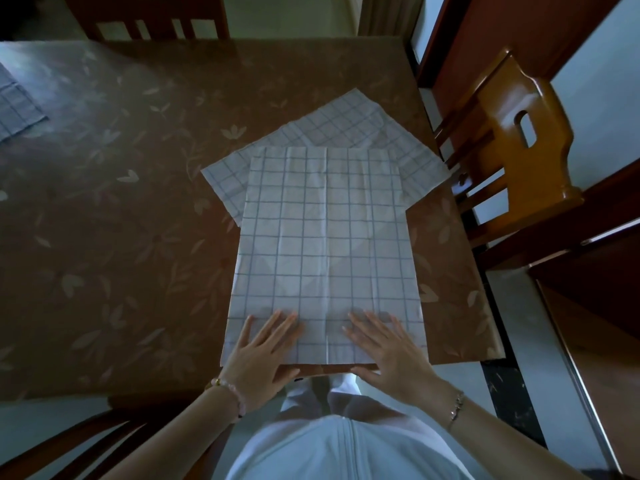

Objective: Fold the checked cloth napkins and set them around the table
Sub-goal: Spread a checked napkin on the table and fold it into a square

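Both hands lie flat, fingers spread: left hand (263, 355) and right hand (388, 355) press the top napkin (325, 244) right at the near edge of the table (121, 202). Second napkin (353, 126) lies askew under it, farther from that edge. Risks: lifting the hem may drag the lower cloth; the glossy surface may let the hem slide off, skewing the fold.

The top napkin (322, 237) hides much of the lower napkin (349, 123). At ten o'clock, a third napkin (17, 109) is cut off.
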The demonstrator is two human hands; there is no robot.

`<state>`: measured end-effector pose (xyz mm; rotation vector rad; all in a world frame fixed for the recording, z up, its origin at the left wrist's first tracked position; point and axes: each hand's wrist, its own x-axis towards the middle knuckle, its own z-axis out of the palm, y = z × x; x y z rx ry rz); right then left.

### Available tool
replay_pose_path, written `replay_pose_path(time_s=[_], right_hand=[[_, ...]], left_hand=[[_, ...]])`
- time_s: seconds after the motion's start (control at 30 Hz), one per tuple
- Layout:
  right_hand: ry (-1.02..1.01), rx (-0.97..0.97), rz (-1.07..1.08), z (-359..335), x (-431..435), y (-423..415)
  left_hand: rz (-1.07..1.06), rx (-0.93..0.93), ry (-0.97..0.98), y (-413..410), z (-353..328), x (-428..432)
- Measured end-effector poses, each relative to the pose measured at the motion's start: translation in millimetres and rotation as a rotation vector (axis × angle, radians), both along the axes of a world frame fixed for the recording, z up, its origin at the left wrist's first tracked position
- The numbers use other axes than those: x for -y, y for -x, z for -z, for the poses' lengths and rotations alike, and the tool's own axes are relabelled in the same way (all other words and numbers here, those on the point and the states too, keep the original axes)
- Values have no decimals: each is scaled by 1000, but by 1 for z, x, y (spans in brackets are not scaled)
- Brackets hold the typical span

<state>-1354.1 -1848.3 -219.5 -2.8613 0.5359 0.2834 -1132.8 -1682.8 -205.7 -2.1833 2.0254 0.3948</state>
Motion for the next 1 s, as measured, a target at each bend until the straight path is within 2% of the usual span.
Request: replay_pose_path(time_s=[0.2,0.63,0.77,0.93,1.0], right_hand=[[-17,-21,-95,4,16,5],[-30,90,-95,10,17,8],[-22,100,-90,8,17,8],[-11,180,-82,8,16,6],[-45,260,-18,5,15,4]], left_hand=[[-19,-1,-47,7,2,-3],[72,15,146,9,10,-5],[54,19,139,9,11,-6],[31,22,178,12,9,-1],[8,-2,214,12,4,0]])
